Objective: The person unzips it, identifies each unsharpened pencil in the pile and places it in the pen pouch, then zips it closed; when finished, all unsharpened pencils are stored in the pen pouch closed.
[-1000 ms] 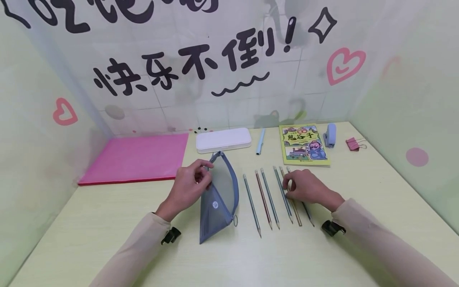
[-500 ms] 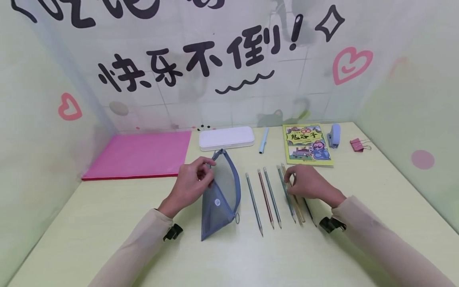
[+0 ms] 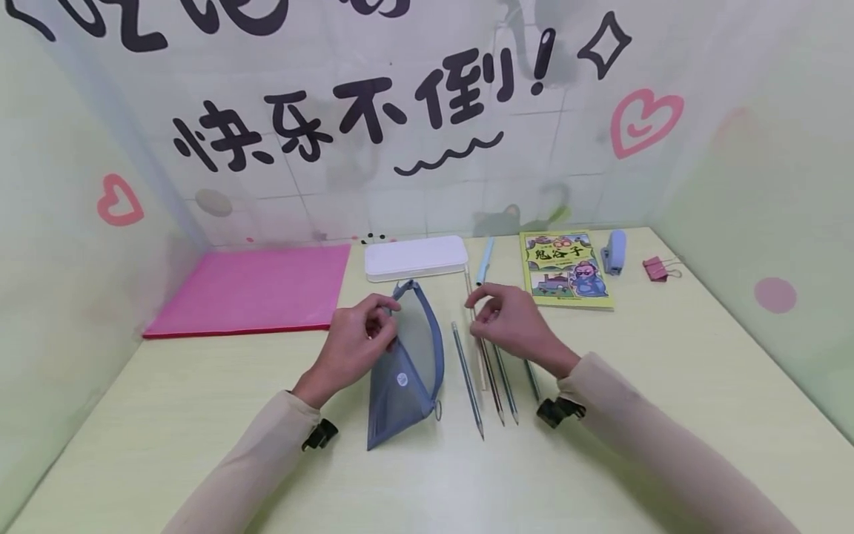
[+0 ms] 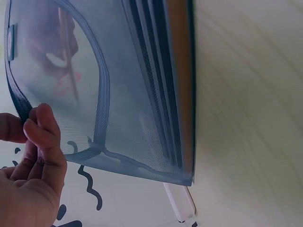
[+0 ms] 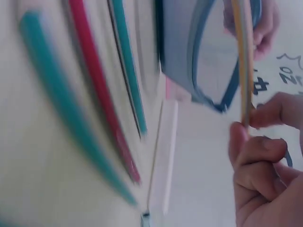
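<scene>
My left hand [image 3: 350, 341] pinches the upper edge of a blue-grey mesh pencil pouch [image 3: 400, 404], which stands with its zip opening gaping towards the right. The left wrist view shows thumb and fingers at the zip edge of the pouch [image 4: 128, 123]. My right hand [image 3: 514, 322] pinches a gold pencil [image 5: 245, 61] near one end, held up off the table just right of the pouch. Below it lie a blue-green pencil [image 3: 470, 386], a red pencil [image 3: 494, 386] and a green pencil [image 3: 505, 386]. Another pencil [image 3: 531, 378] is partly hidden by my right arm.
At the back stand a white case [image 3: 416, 259], a light blue pen [image 3: 485, 261], a yellow comic-style book [image 3: 567, 271], a lilac stapler [image 3: 614, 252] and a pink binder clip [image 3: 657, 269]. A pink folder [image 3: 253, 289] lies at the left. Walls close in the table behind and at both sides.
My right hand has picked the gold pencil out of the row and carried it left, towards the pouch. The left hand keeps its pinch on the pouch, nearly unmoved.
</scene>
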A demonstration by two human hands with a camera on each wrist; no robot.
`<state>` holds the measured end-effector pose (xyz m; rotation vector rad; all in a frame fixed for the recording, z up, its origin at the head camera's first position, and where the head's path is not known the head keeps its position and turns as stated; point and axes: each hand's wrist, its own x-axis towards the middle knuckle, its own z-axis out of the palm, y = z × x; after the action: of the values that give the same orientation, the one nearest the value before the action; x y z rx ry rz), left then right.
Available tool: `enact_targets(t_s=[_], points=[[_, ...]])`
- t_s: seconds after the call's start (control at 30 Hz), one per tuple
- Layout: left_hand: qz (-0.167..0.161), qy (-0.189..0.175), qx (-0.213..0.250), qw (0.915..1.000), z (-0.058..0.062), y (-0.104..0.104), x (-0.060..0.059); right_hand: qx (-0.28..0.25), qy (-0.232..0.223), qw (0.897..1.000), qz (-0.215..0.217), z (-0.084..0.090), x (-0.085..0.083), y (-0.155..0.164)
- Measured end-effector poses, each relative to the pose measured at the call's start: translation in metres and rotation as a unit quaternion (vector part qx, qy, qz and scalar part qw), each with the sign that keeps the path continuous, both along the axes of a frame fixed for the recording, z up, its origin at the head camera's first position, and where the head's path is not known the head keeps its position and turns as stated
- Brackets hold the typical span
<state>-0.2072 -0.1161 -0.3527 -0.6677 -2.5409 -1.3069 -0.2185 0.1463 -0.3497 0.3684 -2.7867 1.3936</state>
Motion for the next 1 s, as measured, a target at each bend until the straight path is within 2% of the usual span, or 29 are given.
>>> enact_targets(t_s=[0.17,0.33,0.5,0.7,1.0], points=[[-0.003,0.007,-0.006,1.0000,-0.001,-0.001,0.000,-0.089,-0.009,0.996,-0.024,-0.004,-0.001,-0.033],[-0.004,0.011,-0.011,0.9999,-0.002,-0.001,0.000,-0.107,-0.031,0.994,-0.009,-0.003,0.005,-0.056],[0.001,0.014,-0.010,0.9999,-0.001,0.000,0.000,-0.106,-0.036,0.993,0.027,-0.006,0.016,-0.067],[-0.005,0.029,-0.011,0.9995,-0.002,0.003,0.002,-0.102,-0.041,0.993,0.041,-0.007,0.025,-0.074],[-0.023,0.049,-0.018,0.9984,-0.002,0.007,0.004,-0.001,-0.024,0.997,0.078,0.000,0.028,-0.070]])
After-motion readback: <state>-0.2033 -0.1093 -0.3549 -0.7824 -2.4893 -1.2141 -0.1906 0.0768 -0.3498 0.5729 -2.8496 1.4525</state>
